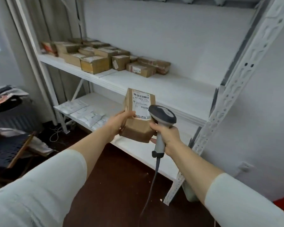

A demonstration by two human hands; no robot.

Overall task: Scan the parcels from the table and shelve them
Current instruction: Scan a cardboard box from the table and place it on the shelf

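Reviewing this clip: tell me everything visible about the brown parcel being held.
The brown parcel is a creased, paper-wrapped package held upright in front of the shelving. A white label with a barcode covers its upper front, facing the camera. The left hand grips its lower left side. The scanner in the right hand overlaps its right edge; contact cannot be told.

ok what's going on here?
A person stands at a white shelving unit. The left hand holds a brown parcel upright, label facing the camera. The right hand grips a corded scanner, its head close to the label. The parcel is not yet shelved. Cardboard boxes sit on the middle shelf and white mailer bags on the lower one.
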